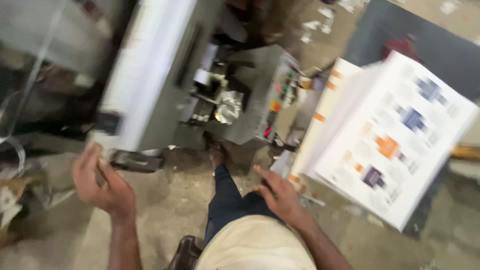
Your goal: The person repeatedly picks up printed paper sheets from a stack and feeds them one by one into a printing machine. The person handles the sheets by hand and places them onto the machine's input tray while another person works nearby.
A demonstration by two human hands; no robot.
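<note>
The view is blurred by motion. My left hand (102, 182) hangs in the air with its fingers spread and holds nothing, close to the lower end of a tall white stack of paper (150, 70) on a grey machine (235, 100). My right hand (280, 195) is also spread and holds nothing; it hovers above my dark trouser leg (230, 200), just left of a thick pile of white printed sheets (390, 140) with orange and blue patches. Neither hand touches either pile.
The grey machine has a side panel with coloured buttons (280, 97) and a small red lit display (267, 131). Crumpled silvery material (230, 107) sits in its opening. Below is a dirty concrete floor (175, 200) with paper scraps at the top right (315, 25). My shoe (185, 252) shows below.
</note>
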